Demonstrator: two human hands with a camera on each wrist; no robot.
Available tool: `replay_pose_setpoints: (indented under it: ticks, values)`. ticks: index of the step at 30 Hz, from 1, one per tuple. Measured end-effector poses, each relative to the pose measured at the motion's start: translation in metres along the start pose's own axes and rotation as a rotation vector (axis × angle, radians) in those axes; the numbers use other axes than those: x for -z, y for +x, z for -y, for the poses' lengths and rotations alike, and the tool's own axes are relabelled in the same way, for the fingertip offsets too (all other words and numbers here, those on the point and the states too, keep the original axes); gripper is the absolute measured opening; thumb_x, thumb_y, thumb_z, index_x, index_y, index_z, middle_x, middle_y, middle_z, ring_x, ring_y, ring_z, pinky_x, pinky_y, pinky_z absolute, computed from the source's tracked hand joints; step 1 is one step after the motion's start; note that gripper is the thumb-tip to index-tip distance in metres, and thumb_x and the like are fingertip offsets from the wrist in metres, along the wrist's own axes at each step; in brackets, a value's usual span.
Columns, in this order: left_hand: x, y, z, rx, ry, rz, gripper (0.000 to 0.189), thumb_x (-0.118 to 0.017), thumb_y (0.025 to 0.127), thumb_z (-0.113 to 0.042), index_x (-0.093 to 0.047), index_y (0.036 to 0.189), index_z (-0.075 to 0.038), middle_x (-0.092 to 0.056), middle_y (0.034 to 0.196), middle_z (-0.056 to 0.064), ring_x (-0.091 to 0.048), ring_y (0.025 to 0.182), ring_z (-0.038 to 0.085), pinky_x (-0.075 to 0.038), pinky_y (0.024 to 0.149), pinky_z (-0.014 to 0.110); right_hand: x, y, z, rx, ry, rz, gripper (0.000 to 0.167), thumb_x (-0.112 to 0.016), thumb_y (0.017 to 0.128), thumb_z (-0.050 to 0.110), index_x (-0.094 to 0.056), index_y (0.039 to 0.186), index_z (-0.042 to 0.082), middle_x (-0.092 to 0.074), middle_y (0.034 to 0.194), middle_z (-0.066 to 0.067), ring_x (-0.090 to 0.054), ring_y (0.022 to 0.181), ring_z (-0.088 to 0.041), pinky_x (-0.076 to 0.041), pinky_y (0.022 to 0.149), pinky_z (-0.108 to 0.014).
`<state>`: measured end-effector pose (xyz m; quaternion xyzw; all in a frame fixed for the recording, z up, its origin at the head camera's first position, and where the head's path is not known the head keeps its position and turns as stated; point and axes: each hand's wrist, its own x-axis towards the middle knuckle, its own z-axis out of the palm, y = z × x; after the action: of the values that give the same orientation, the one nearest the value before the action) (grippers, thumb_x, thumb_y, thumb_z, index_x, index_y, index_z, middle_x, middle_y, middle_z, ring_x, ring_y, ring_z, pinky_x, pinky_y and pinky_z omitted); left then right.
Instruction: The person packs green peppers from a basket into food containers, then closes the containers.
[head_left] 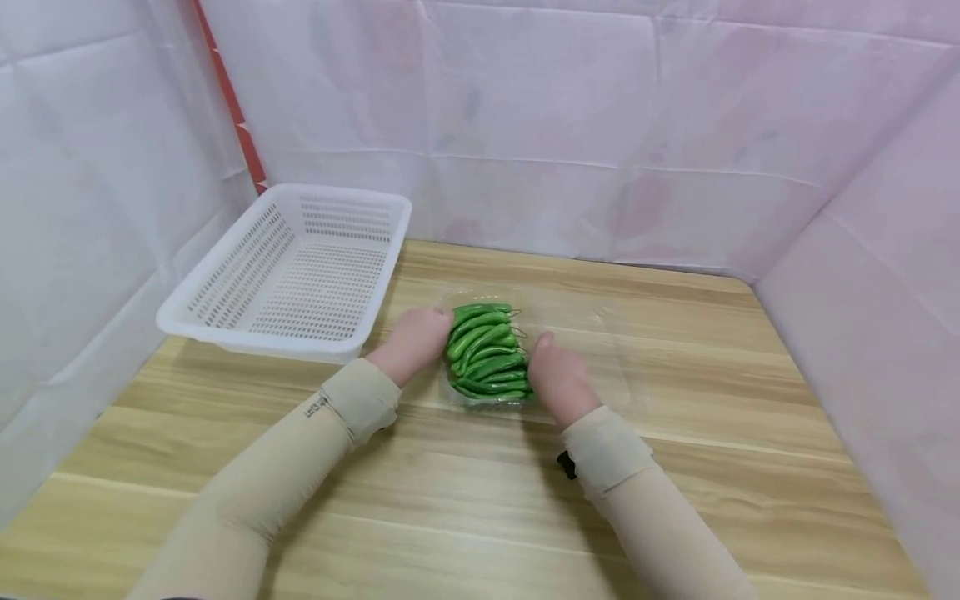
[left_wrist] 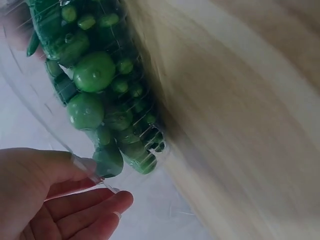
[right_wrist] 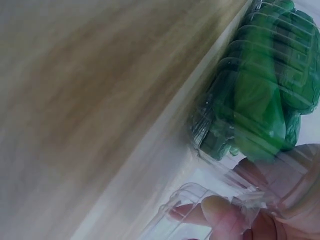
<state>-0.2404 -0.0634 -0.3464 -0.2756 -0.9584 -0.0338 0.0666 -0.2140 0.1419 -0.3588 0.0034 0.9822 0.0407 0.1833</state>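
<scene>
Several long green chili peppers (head_left: 487, 354) lie side by side in a clear plastic box (head_left: 480, 294), whose transparent lid (head_left: 611, 350) lies folded out to the right. At the box's left side is my left hand (head_left: 422, 340). Seen from the left wrist, that hand (left_wrist: 65, 195) pinches the thin rim between thumb and fingers, beside the rounded pepper ends (left_wrist: 94, 71). My right hand (head_left: 558, 379) is on the opposite side, by the pepper stems. In the right wrist view, its thumb and fingers (right_wrist: 220, 212) pinch clear plastic where box and lid meet.
A white perforated plastic basket (head_left: 251, 337) stands to the left on the wood-grain table (head_left: 450, 500). Pale sheeting (head_left: 540, 100) hangs behind the table and along both sides. A red strip (head_left: 232, 104) runs down the back left corner.
</scene>
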Motion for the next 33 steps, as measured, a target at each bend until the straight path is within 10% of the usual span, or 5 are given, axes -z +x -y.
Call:
replay_pose_setpoints:
  ticks: [24, 29, 33]
  values:
    - [0.014, -0.062, -0.013, -0.126, 0.232, -0.069, 0.009, -0.061, 0.084, 0.000, -0.066, 0.081, -0.007, -0.063, 0.073, 0.009, -0.052, 0.047, 0.015, -0.043, 0.038, 0.029, 0.003, 0.021, -0.035, 0.441, -0.027, -0.137, 0.047, -0.031, 0.101, 0.018, -0.023, 0.139, -0.008, -0.060, 0.067, -0.014, -0.060, 0.058, -0.029, -0.051, 0.054, -0.042]
    - [0.015, -0.069, -0.015, -0.144, 0.172, -0.073, 0.013, -0.061, 0.081, 0.003, -0.065, 0.076, -0.009, -0.060, 0.067, 0.004, -0.049, 0.048, 0.012, -0.041, 0.039, 0.027, 0.003, 0.034, -0.043, 0.542, -0.054, -0.188, 0.048, -0.038, 0.099, 0.020, -0.029, 0.139, -0.005, -0.056, 0.057, -0.011, -0.055, 0.048, -0.025, -0.050, 0.049, -0.041]
    - [0.014, -0.077, -0.018, -0.216, 0.042, -0.103, 0.015, -0.065, 0.077, 0.005, -0.064, 0.075, -0.010, -0.057, 0.067, 0.000, -0.051, 0.055, 0.011, -0.042, 0.045, 0.023, 0.003, 0.049, -0.053, 0.591, -0.024, -0.285, 0.048, -0.043, 0.098, 0.030, -0.041, 0.136, 0.000, -0.065, 0.081, -0.018, -0.062, 0.063, -0.031, -0.051, 0.062, -0.045]
